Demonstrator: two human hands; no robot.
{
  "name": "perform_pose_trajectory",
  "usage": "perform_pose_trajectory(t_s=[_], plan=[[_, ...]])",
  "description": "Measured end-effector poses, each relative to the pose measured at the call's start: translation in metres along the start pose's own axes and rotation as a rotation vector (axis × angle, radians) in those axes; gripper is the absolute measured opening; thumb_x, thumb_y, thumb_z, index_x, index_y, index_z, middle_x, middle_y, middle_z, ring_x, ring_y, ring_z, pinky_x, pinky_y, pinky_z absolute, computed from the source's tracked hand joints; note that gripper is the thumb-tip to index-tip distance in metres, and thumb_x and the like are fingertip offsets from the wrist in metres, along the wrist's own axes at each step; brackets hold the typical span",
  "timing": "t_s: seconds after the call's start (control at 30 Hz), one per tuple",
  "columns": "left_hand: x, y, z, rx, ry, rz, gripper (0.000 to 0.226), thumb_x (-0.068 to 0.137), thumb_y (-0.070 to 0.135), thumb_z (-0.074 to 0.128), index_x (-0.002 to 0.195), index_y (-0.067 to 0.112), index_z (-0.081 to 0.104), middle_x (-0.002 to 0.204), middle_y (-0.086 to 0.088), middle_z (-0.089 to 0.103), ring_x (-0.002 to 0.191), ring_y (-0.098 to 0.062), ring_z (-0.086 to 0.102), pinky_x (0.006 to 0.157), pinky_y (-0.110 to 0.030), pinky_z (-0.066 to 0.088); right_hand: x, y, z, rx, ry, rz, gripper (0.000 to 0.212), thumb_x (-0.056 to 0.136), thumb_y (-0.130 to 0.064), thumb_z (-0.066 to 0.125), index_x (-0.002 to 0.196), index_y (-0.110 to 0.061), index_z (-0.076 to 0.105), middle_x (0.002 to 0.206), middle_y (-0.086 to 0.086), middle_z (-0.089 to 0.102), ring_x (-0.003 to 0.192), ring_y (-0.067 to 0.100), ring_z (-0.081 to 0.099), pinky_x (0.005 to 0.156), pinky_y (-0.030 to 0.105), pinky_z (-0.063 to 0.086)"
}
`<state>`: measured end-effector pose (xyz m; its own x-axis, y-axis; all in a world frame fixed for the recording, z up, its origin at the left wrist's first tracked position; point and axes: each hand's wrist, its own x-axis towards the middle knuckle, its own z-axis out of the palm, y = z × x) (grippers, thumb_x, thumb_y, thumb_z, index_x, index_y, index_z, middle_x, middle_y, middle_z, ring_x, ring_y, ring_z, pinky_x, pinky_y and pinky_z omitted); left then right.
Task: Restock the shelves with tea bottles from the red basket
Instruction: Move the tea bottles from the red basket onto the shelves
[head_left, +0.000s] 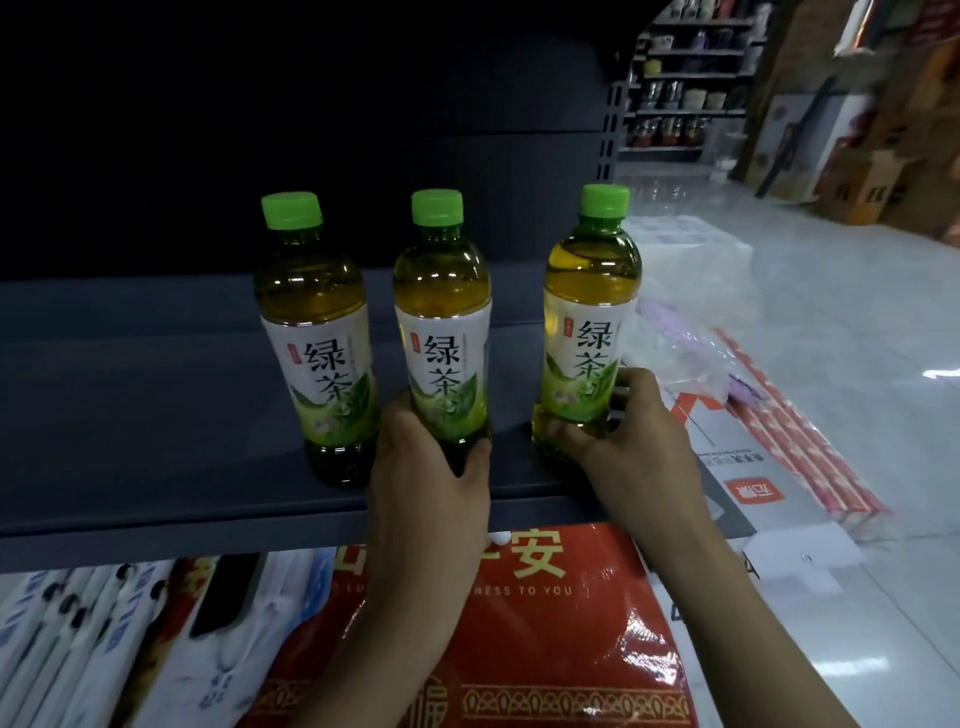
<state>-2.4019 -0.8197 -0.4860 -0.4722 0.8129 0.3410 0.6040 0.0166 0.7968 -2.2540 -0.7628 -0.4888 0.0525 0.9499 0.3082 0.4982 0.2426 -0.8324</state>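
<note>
Three green tea bottles with green caps and white-green labels stand upright in a row on the dark grey shelf (130, 415). The left bottle (319, 338) stands free. My left hand (431, 467) grips the base of the middle bottle (444, 332). Around the bottom of the right bottle (589, 322), near the shelf's right end, my right hand (631, 431) curls its fingers. The red basket is not in view.
The shelf's left part and back are bare and dark. Below the shelf lie a red packaged item (519, 649) and white packaged goods (104, 649). Right of the shelf, plastic-wrapped packs (691, 260) and red rolls (795, 431) sit on the tiled floor. Cartons stand far right.
</note>
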Motion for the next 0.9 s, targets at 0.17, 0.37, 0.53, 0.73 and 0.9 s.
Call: perform_pose_trajectory(t_s=[0.17, 0.37, 0.53, 0.73, 0.9], plan=[[0.014, 0.005, 0.017, -0.039, -0.020, 0.023, 0.049, 0.078, 0.026, 0.077, 0.119, 0.022, 0.051, 0.100, 0.013, 0.056, 0.096, -0.009, 0.057, 0.073, -0.019, 0.043, 0.009, 0.006, 0.000, 0.009, -0.017, 0.010, 0.053, 0.077, -0.028, 0.081, 0.110, -0.034, 0.040, 0.087, -0.030, 0.046, 0.076, -0.015, 0.045, 0.060, 0.004, 0.035], [0.018, 0.013, 0.044, 0.014, -0.026, 0.035, 0.053, 0.077, 0.036, 0.076, 0.120, 0.025, 0.047, 0.112, 0.005, 0.062, 0.102, -0.015, 0.061, 0.078, -0.030, 0.053, 0.021, 0.015, -0.008, -0.007, -0.006, 0.018, 0.052, 0.079, -0.027, 0.079, 0.118, -0.030, 0.045, 0.086, -0.033, 0.046, 0.073, -0.025, 0.048, 0.061, 0.000, 0.040], [0.018, 0.021, 0.055, 0.014, -0.024, 0.040, 0.055, 0.077, 0.036, 0.077, 0.121, 0.022, 0.046, 0.115, 0.003, 0.062, 0.105, -0.018, 0.061, 0.079, -0.037, 0.055, 0.021, 0.019, -0.020, -0.018, -0.018, 0.042, 0.052, 0.079, -0.029, 0.078, 0.116, -0.035, 0.042, 0.088, -0.031, 0.046, 0.078, -0.016, 0.046, 0.062, 0.007, 0.038], [0.006, 0.018, 0.038, -0.051, -0.092, 0.046, 0.056, 0.085, 0.035, 0.069, 0.133, 0.025, 0.042, 0.126, 0.005, 0.058, 0.113, -0.012, 0.056, 0.079, -0.022, 0.046, 0.011, 0.009, -0.019, -0.029, -0.039, 0.031, 0.063, 0.081, -0.029, 0.075, 0.133, -0.024, 0.040, 0.097, -0.022, 0.048, 0.095, 0.005, 0.048, 0.073, 0.019, 0.041], [-0.005, 0.003, -0.028, -0.093, 0.220, 0.143, 0.040, 0.088, 0.026, 0.066, 0.123, 0.024, 0.048, 0.112, 0.007, 0.052, 0.091, -0.002, 0.053, 0.067, -0.007, 0.040, -0.006, -0.002, -0.018, 0.076, 0.008, 0.069, 0.077, 0.081, -0.024, 0.078, 0.143, -0.022, 0.033, 0.111, -0.013, 0.048, 0.102, 0.005, 0.048, 0.083, 0.025, 0.039]])
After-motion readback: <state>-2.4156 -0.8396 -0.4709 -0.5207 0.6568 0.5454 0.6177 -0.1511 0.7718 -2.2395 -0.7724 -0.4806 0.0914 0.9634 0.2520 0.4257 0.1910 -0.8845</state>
